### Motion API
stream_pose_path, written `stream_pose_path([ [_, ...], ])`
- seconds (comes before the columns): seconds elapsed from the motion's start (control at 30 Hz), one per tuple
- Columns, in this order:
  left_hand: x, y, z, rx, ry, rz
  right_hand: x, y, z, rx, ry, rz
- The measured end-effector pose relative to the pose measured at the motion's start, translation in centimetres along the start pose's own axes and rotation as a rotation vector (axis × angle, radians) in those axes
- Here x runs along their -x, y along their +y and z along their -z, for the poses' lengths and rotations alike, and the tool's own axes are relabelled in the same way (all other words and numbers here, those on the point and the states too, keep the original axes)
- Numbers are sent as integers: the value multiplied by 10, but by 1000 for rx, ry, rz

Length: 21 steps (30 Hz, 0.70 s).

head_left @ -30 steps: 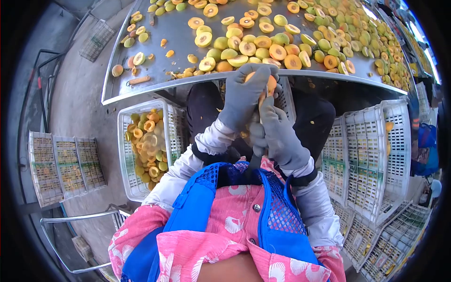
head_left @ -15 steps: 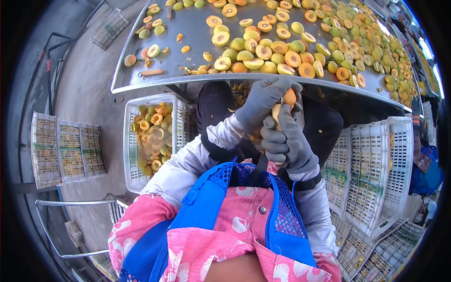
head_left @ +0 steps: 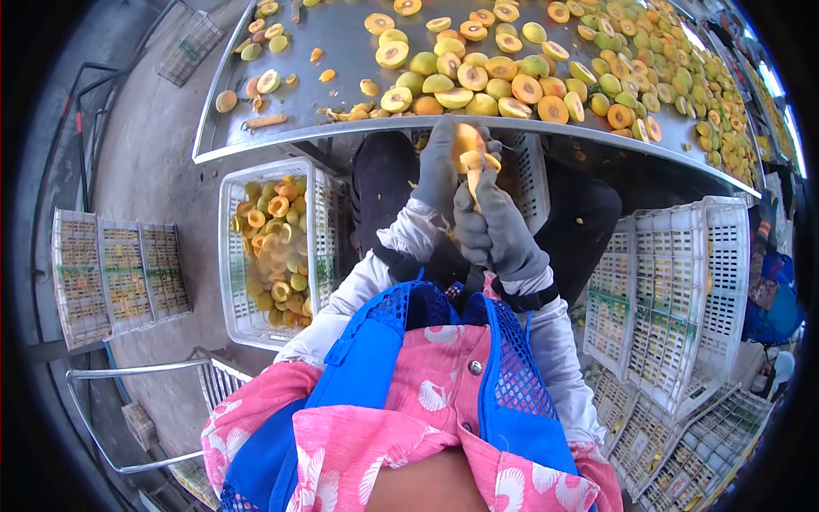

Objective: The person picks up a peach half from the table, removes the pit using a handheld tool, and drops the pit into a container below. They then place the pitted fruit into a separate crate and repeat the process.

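Observation:
My left hand, in a grey glove, is closed around a halved yellow-orange peach just below the table's front edge. My right hand, gloved alike, grips the pale handle of a small pitting tool. The tool's upper end meets the cut side of the fruit, where a piece of flesh sticks out; its blade is hidden. On the metal table beyond lie many halved peaches, cut faces showing, several with their stones in.
A white crate of hollowed peach halves stands at my left. Another white crate sits between my legs. Stacked crates are at the right, more crates at far left. A wooden-handled tool lies near the table's left corner.
Both hands have moved left and slightly apart, bringing the peach's cut side into view. The right hand has dropped lower along with the tool. The view has shifted slightly.

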<state>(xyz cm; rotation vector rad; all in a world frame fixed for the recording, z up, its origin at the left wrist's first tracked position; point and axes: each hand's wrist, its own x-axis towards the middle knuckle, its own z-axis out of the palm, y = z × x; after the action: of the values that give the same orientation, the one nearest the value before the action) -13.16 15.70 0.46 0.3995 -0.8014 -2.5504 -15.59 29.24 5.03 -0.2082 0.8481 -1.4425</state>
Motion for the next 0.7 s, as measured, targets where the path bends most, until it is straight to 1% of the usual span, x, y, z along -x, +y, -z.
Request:
stream_pose_path([
  [0.03, -3, -4, 9, 168, 160, -1, -1, 3, 1, -15, 31, -27],
  [0.07, -7, 2, 9, 164, 148, -6, -6, -1, 0, -27, 62, -35],
  [0.1, -1, 7, 14, 119, 154, -72, -4, -3, -5, -46, 125, -65],
  [0.13, 12, 11, 21, 78, 176, -136, -2, 0, -1, -49, 129, -86],
  [0.2, 34, 35, 36, -149, 133, -212, -9, -3, 11, -170, 29, -40],
  [0.23, 39, 48, 49, -11, 198, -99, -12, -4, 15, -200, 27, -42],
  [0.27, 45, 57, 61, 129, 269, 13, -16, -2, 22, -186, -41, -3],
  [0.3, 50, 64, 65, 123, 298, -2, -18, -3, 19, -168, -60, -11],
  [0.37, 60, 76, 69, 181, 389, 29, -21, -5, 12, -152, -107, -20],
  [0.47, 77, 87, 73, 140, 428, -13, -30, 2, 17, -161, -107, -72],
  [0.5, 83, 87, 92, 206, 369, -13, -29, 3, 17, -146, -76, -77],
  [0.53, 91, 91, 112, 245, 394, -31, -30, 3, 20, -146, -75, -91],
  [0.6, 128, 89, 142, -105, 330, -430, -24, 2, 32, -179, -55, -17],
  [0.63, 150, 91, 184, -810, 510, -474, -18, -2, 34, -135, 27, 6],
  [0.67, 178, 91, 249, -1525, 649, -484, -14, -2, 43, -136, 47, 7],
  [0.7, 215, 79, 345, -688, 921, -303, -11, -2, 56, -171, 125, 18],
])
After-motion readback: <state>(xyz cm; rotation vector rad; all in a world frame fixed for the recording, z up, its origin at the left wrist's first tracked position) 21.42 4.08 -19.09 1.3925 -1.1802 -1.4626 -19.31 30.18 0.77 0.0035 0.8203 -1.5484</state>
